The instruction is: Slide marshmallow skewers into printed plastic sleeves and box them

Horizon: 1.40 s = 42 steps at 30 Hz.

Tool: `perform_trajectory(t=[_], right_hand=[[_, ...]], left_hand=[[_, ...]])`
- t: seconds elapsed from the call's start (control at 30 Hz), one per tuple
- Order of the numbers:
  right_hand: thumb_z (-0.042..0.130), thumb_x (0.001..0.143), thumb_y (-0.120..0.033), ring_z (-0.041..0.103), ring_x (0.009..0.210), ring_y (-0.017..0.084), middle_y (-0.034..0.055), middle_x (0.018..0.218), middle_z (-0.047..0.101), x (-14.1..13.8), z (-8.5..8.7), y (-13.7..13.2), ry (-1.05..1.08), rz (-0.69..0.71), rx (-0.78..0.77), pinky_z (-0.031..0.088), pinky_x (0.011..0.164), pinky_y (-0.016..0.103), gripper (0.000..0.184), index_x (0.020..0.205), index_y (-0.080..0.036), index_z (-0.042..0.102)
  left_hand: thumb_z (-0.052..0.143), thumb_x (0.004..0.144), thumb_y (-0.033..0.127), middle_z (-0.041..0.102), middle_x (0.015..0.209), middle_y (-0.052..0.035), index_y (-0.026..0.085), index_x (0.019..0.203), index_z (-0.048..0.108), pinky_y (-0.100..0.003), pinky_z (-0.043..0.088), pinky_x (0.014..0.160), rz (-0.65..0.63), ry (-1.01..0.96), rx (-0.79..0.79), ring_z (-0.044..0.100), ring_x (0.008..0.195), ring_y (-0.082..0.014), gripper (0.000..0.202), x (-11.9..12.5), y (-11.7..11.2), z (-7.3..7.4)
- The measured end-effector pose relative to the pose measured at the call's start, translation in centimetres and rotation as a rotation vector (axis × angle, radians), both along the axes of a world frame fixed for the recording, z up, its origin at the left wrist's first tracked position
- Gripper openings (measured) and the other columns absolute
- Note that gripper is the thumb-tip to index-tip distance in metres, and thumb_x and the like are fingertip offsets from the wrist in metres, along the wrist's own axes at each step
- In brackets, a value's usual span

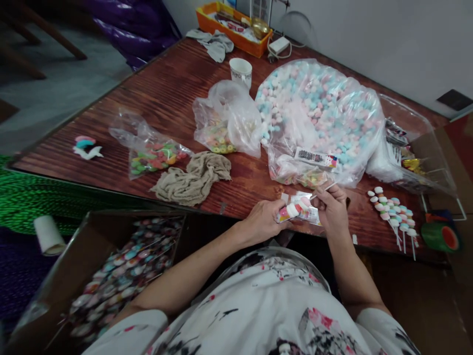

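A candy skewer (pixel 294 210) of pink, white and orange pieces is held between my two hands at the table's front edge. My left hand (pixel 263 220) is closed around its candy end. My right hand (pixel 332 203) pinches the white stick at the other end. Clear and silvery wrappers (pixel 313 216) lie beneath the skewer; whether my fingers also touch them I cannot tell. To the right of my right hand lies a group of finished-looking marshmallow skewers (pixel 395 211), their sticks pointing toward me.
Behind my hands sits a large bag of pastel marshmallows (pixel 325 108). Leftward are a bag of ring candies (pixel 221 140), a bag of gummies (pixel 151 158) and a cloth (pixel 192 180). A box of wrapped skewers (pixel 92 227) stands below left; green tape (pixel 439 236) is at right.
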State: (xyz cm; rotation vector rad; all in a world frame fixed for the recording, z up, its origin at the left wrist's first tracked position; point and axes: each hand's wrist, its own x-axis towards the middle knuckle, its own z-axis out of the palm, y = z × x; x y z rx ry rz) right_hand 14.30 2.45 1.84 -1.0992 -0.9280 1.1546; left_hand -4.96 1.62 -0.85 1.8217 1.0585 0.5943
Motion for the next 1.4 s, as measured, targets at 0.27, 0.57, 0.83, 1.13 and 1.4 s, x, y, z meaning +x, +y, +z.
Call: perform_trajectory(t=[0.27,0.57,0.83,1.13,1.4], right_hand=[[0.069,0.080,-0.027,0.050,0.048,0.008,-0.0049,0.055,0.058,-0.6,-0.1,-1.6,-0.304,0.140,0.164,0.039,0.049,0.021,0.014,0.070,-0.020,0.063],[0.070,0.078,-0.029,0.045,0.045,0.007,-0.0060,0.051,0.055,-1.9,-1.0,-1.5,-0.166,0.043,0.079,0.033,0.044,0.020,0.018,0.067,-0.019,0.061],[0.068,0.082,-0.025,0.058,0.055,0.011,-0.0003,0.067,0.068,0.4,-1.2,-1.3,-0.085,0.108,0.291,0.042,0.050,0.024,0.004,0.080,-0.022,0.071],[0.068,0.082,-0.020,0.069,0.077,0.020,0.0044,0.085,0.076,0.4,-1.3,-2.9,-0.490,0.083,0.448,0.053,0.075,0.038,0.012,0.088,-0.026,0.076],[0.075,0.075,-0.026,0.062,0.051,0.012,-0.0006,0.068,0.074,-0.1,-2.1,-1.4,0.098,0.133,0.100,0.045,0.046,0.022,0.005,0.079,-0.024,0.074]], left_hand=[[0.078,0.067,0.033,0.059,0.071,0.0042,0.013,0.083,0.064,-0.019,0.039,0.059,0.035,-0.294,-0.236,0.049,0.062,-0.0092,0.029,0.6,-0.1,-0.3],[0.074,0.068,0.023,0.061,0.070,0.0053,0.015,0.086,0.064,-0.020,0.037,0.059,0.084,-0.098,-0.052,0.049,0.061,-0.0087,0.022,1.0,0.1,0.0],[0.086,0.059,0.039,0.062,0.076,0.0045,0.015,0.106,0.064,-0.021,0.042,0.063,-0.135,-0.194,-0.277,0.053,0.067,-0.0110,0.057,-0.7,1.1,1.0],[0.077,0.067,0.024,0.064,0.073,0.0049,0.014,0.083,0.069,-0.018,0.040,0.062,0.014,-0.101,-0.151,0.054,0.066,-0.0100,0.020,0.0,0.4,0.2],[0.083,0.064,0.042,0.071,0.100,-0.0050,0.018,0.121,0.061,-0.030,0.047,0.080,-0.030,0.048,-0.031,0.065,0.088,-0.0217,0.066,0.2,-0.1,0.5]])
